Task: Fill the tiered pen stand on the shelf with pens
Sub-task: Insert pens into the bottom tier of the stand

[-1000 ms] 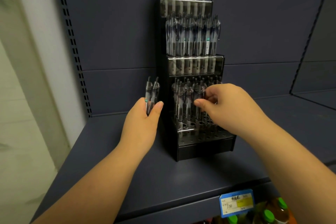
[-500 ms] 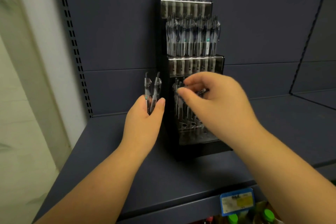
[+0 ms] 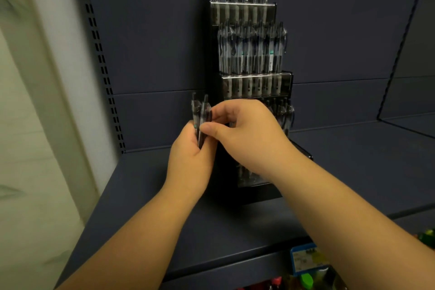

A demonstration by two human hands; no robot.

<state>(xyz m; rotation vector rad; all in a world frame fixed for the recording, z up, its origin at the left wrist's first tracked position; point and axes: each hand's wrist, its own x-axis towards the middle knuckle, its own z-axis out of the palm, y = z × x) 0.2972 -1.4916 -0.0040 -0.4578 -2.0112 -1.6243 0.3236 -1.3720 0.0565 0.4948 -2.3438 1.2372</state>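
Note:
A black tiered pen stand [image 3: 255, 85] stands on the dark shelf [image 3: 146, 198] against the back panel. Its upper two tiers are packed with wrapped pens [image 3: 251, 52]; the lowest tier is mostly hidden behind my right hand. My left hand [image 3: 190, 160] grips a small bunch of wrapped pens [image 3: 200, 113] upright, just left of the stand. My right hand [image 3: 244, 134] has its thumb and fingers pinched on one pen of that bunch, near its middle.
A perforated upright [image 3: 101, 59] runs down the shelf's left side beside a pale wall. A blue price label [image 3: 306, 259] sits on the shelf's front edge, with bottles with green caps [image 3: 306, 280] below. Shelf surface extends to the right of the stand.
My right hand left the stand's lowest tier and moved left to the pens in my left hand, pinching one. The left hand stayed in place.

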